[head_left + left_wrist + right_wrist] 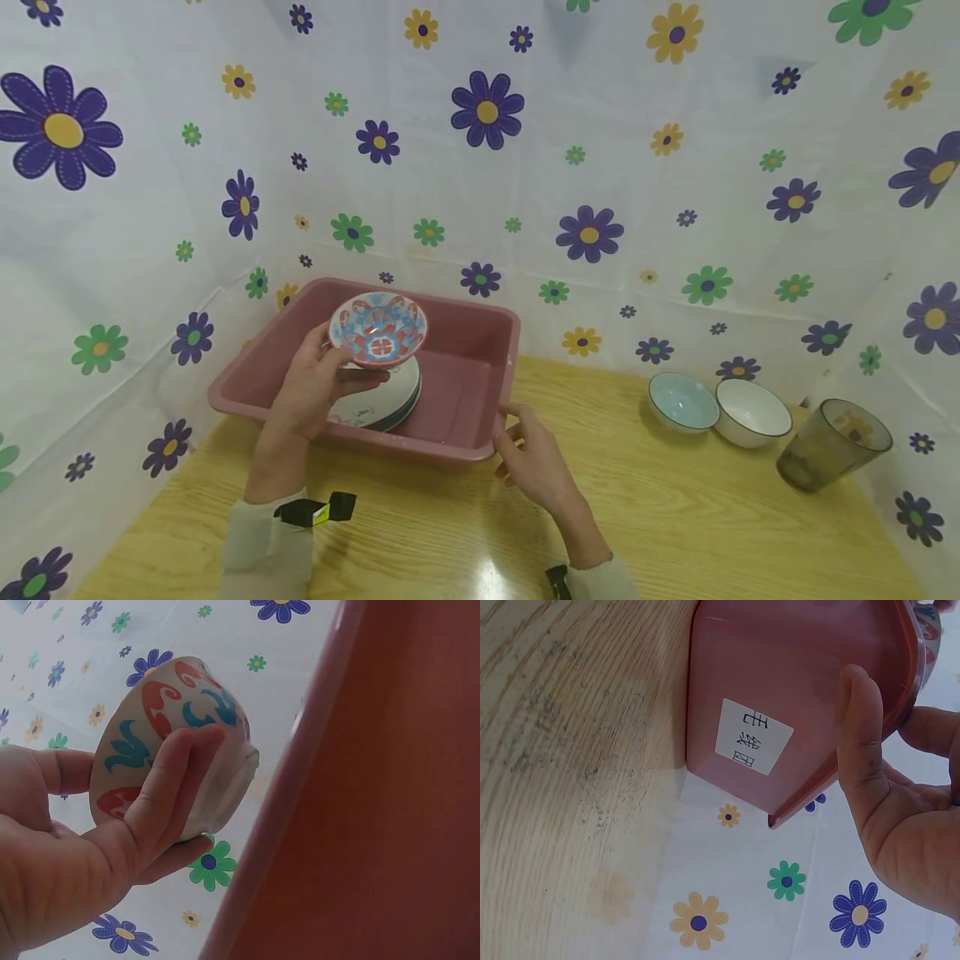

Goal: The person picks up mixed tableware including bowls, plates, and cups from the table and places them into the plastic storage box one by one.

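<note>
My left hand [318,379] grips a small bowl [378,329] with a red and blue pattern, its opening tilted toward the head camera. The bowl is above the left part of a pink plastic basin [457,450]. In the left wrist view the fingers [161,780] lie along the bowl's patterned outside. Below the bowl, pale plates [386,400] lie stacked inside the basin, partly hidden by bowl and hand. At the basin's right front corner, my right hand [536,458] has its index finger and thumb [861,727] at the rim, thumb straight, holding no separate object.
On the wooden table [600,517] to the right stand a light blue bowl [682,402], a white bowl [752,412] and a smoky, tilted-looking glass [832,446]. Flowered sheeting [420,183] encloses the back and sides. A white label [754,736] with writing is on the basin's outer wall.
</note>
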The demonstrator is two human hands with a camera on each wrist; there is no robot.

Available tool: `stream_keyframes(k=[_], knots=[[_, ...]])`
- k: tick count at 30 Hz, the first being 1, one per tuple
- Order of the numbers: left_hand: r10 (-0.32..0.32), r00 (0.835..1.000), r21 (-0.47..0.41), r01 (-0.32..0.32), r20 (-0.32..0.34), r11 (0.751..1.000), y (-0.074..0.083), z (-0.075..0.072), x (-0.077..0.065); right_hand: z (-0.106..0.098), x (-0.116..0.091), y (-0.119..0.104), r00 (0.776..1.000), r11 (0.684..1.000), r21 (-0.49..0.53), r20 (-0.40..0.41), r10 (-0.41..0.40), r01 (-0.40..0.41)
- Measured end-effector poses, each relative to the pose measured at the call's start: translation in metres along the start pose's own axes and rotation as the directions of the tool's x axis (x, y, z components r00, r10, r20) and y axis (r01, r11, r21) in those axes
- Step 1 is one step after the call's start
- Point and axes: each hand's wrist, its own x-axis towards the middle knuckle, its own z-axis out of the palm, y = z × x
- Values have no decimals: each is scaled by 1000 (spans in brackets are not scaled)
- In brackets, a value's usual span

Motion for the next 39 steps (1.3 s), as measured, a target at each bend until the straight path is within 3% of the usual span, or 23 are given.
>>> stream_keyframes(k=[13,21,39], knots=[[-66,993,23,69,-101,997,-10,-9,5,0,-1,-1,1000,1000,-14,-2,1,-1],[-93,987,12,96,-131,995,-14,-12,8,1,0,1,1000,1000,0,-6,13,-13],[-140,969,121,166,-202,979,-18,-15,11,0,-1,1,1000,1000,-20,6,8,-8]])
